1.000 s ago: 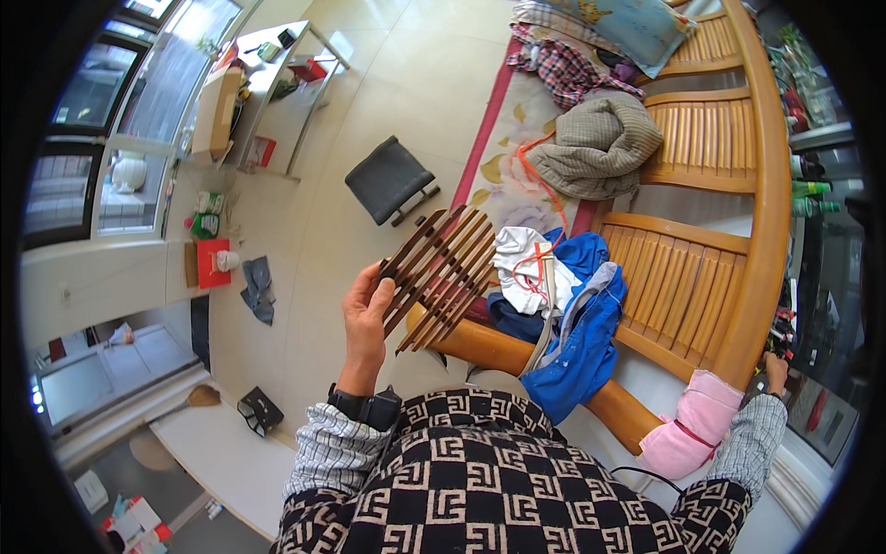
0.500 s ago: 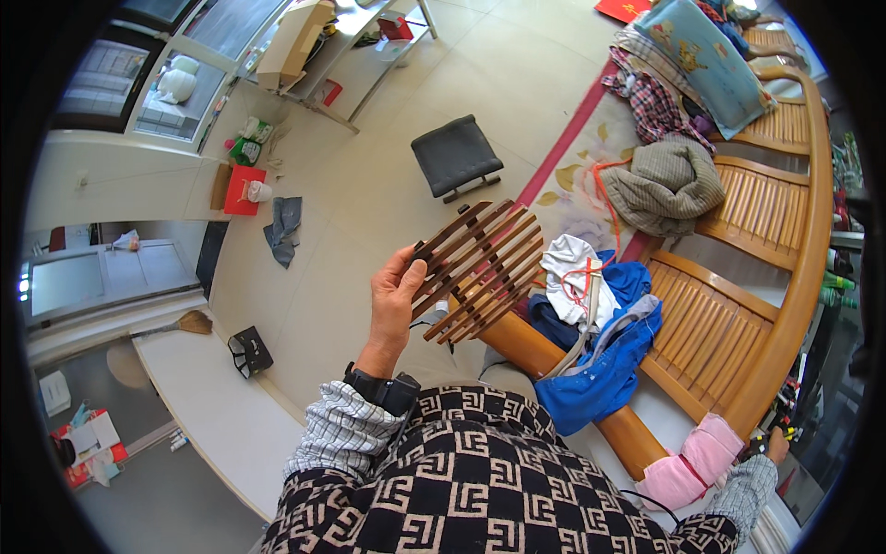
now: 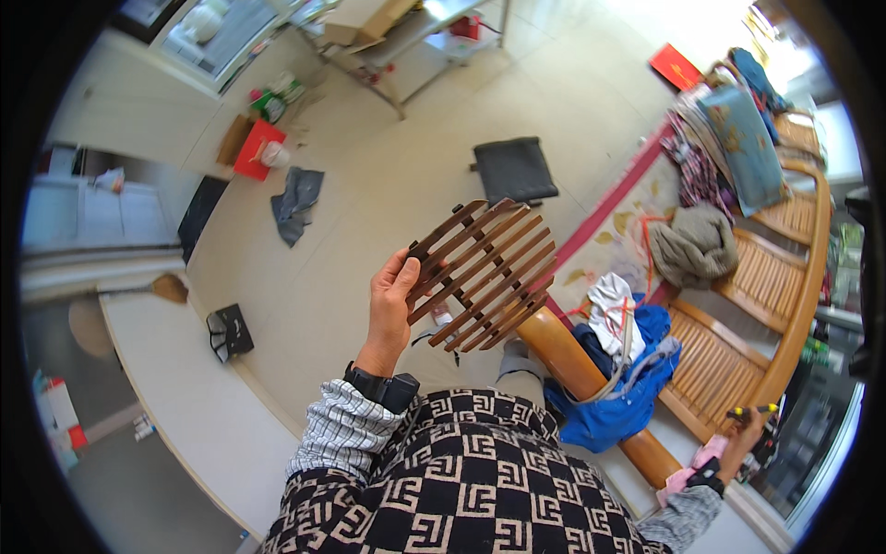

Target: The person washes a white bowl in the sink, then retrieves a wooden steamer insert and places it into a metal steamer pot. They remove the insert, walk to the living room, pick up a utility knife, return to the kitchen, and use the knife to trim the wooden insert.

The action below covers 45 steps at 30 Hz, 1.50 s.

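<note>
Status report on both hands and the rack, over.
Left hand gripping rack by one edge, held up. Right hand holding yellow-and-black item, kind unclear. Blue garment over sofa arm, between hands.

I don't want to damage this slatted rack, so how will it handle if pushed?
The slatted rack is probably stiff: held by one edge in the left hand, it shows no obvious sag. It's likely light for its size, given the gaps. The thin slats might snap if pressed hard.

Bright light blows out toward two o'clock and glares off the table [image 3: 417, 41] at twelve; straight edges bend near the black fisheye rim; the stool [image 3: 515, 169] at one looks blurred.
</note>
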Each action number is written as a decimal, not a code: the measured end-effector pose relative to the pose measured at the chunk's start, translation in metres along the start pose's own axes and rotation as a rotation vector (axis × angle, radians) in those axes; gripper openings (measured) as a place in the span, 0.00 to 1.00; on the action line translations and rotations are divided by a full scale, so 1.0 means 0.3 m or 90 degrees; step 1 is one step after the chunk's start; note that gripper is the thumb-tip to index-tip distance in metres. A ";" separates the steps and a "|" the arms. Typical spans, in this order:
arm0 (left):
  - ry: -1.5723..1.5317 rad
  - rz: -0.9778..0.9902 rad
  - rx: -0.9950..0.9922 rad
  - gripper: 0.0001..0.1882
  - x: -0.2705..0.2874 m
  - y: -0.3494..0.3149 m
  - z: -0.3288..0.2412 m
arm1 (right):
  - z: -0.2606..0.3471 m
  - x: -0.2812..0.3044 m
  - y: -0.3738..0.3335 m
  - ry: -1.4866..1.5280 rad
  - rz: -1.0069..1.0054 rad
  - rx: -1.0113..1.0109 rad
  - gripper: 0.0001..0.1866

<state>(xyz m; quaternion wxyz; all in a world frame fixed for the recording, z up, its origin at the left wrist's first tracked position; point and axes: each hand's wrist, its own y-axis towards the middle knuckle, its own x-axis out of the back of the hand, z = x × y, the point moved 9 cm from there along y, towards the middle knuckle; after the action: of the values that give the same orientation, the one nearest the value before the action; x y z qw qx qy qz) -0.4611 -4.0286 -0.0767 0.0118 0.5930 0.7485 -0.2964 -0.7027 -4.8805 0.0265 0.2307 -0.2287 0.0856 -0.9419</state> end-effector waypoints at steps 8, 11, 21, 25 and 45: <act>-0.125 -0.170 -0.102 0.14 0.565 -0.142 -0.311 | 0.011 -1.577 -1.021 0.253 0.598 -0.224 0.12; -0.180 -0.225 -0.149 0.14 0.722 -0.218 -0.353 | 0.101 -1.886 -1.361 0.254 0.815 -0.309 0.11; -0.213 -0.430 -0.252 0.17 1.126 -0.370 -0.437 | 0.176 -2.392 -1.914 0.048 1.040 -0.279 0.16; -0.265 -0.578 -0.237 0.18 1.257 -0.439 -0.412 | 0.194 -2.564 -2.117 0.013 1.174 -0.315 0.27; -0.455 -1.016 -0.371 0.16 2.434 -0.879 -0.563 | -0.113 -3.229 -4.087 -0.361 1.553 -0.360 0.27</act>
<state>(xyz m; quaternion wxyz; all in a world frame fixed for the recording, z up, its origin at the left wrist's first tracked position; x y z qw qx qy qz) -0.8571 -3.3400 -0.0937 0.1834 -0.2523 0.9325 -0.1819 -0.4391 -3.3422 -0.0555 0.8933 -0.2352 0.3829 0.0099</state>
